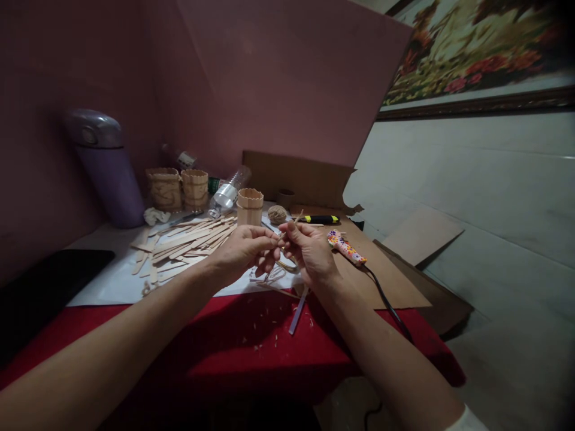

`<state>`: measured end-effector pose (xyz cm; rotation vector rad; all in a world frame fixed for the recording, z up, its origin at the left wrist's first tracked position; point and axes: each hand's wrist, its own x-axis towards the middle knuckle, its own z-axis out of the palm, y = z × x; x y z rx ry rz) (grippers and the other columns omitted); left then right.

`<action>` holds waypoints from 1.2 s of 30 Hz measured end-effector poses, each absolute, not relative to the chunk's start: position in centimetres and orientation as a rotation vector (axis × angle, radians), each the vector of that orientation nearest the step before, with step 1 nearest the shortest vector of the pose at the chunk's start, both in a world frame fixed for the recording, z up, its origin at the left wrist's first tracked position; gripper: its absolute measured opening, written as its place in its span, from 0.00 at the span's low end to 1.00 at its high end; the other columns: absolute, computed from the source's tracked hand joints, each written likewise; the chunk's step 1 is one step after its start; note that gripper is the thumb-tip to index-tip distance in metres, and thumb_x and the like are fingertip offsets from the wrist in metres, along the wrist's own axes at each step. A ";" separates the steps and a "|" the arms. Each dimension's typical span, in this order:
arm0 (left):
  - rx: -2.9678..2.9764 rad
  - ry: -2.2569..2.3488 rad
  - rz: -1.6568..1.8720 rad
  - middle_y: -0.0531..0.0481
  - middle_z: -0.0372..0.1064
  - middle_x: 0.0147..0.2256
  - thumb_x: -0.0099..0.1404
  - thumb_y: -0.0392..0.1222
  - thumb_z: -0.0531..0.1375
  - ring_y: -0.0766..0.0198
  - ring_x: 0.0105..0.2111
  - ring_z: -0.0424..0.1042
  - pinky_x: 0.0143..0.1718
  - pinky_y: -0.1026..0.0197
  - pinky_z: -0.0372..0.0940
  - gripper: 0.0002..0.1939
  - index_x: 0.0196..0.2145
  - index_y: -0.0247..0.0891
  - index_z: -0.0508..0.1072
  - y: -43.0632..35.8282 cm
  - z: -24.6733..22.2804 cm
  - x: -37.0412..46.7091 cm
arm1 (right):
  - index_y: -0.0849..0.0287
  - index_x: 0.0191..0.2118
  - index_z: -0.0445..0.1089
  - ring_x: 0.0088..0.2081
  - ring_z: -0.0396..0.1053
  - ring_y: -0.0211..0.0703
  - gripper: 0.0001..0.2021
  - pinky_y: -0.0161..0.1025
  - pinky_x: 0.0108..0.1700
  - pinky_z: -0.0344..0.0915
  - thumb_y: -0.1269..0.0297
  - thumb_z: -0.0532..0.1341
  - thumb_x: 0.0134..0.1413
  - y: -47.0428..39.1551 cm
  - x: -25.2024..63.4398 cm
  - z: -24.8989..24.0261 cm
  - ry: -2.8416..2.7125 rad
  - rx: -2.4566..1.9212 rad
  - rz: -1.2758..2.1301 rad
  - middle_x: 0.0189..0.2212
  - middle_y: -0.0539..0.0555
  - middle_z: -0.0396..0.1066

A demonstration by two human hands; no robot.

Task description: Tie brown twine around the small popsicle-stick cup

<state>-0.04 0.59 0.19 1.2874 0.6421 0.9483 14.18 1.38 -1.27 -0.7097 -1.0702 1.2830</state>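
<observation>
My left hand (254, 246) and my right hand (309, 248) meet above the front of the table, fingertips pinched together. Between them is a short piece of thin tan twine (300, 215), one end poking up over my right fingers; most of it is hidden. Under the hands lie loose loops of string (272, 276) and a scissors-like handle (287, 266), partly covered. Just behind them stands a round cup of wooden sticks (250, 206), beside a ball of twine (277, 214). A pale glue stick (298, 312) lies below my right hand.
Loose wooden sticks (188, 245) spread to the left, near two stick cups (165, 190), a plastic bottle (229, 193) and a purple flask (105, 170). At right, a flowered glue gun (345, 246) with a black cord and a yellow-black cutter (321, 219) rest on cardboard (395, 278).
</observation>
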 end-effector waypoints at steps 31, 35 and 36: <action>1.353 0.685 1.123 0.50 0.69 0.22 0.58 0.40 0.61 0.72 0.14 0.65 0.11 0.70 0.57 0.09 0.25 0.31 0.69 1.1 -0.2 -0.3 | 0.59 0.35 0.72 0.34 0.67 0.41 0.08 0.37 0.36 0.60 0.66 0.55 0.57 -0.2 14.2 -1.6 -1.801 -1.031 -0.050 0.32 0.55 0.72; 1.376 0.757 1.146 0.50 0.70 0.22 0.57 0.41 0.61 0.70 0.13 0.66 0.10 0.69 0.58 0.09 0.27 0.31 0.68 1.0 -0.1 -0.1 | 0.59 0.36 0.72 0.34 0.68 0.42 0.09 0.37 0.37 0.61 0.66 0.54 0.58 0.0 14.4 -1.9 -1.832 -1.049 -0.148 0.32 0.55 0.72; 1.383 0.775 1.150 0.50 0.70 0.22 0.57 0.41 0.61 0.70 0.13 0.66 0.10 0.69 0.59 0.09 0.27 0.31 0.68 0.9 -0.1 0.0 | 0.59 0.37 0.72 0.34 0.68 0.42 0.09 0.37 0.37 0.61 0.66 0.54 0.59 0.0 14.5 -1.9 -1.832 -1.047 -0.162 0.32 0.55 0.72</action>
